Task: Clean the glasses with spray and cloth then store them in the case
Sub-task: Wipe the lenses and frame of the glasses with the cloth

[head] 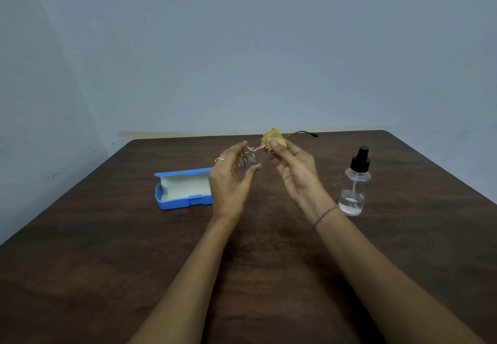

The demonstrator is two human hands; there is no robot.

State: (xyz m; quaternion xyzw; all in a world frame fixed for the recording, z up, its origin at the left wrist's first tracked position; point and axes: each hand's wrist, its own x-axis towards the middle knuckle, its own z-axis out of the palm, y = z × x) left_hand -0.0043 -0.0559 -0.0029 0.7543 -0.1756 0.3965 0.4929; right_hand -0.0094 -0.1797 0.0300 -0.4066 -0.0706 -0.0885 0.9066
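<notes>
My left hand (pixel 230 179) holds the thin gold-framed glasses (pixel 248 158) by a lens rim, between thumb and fingertips, above the table. My right hand (pixel 291 167) pinches a crumpled yellow cloth (pixel 273 137) around one temple arm of the glasses; the arm's dark tip (pixel 312 134) sticks out to the right past the cloth. An open blue case (pixel 183 189) with a pale lining lies on the table to the left of my left hand. A clear spray bottle (pixel 355 182) with a black pump stands upright to the right of my right wrist.
A dark wooden table (pixel 242 263) fills the lower half of the view, its far edge against a pale blue-grey wall (pixel 242 47). The case and the bottle are the only items resting on it.
</notes>
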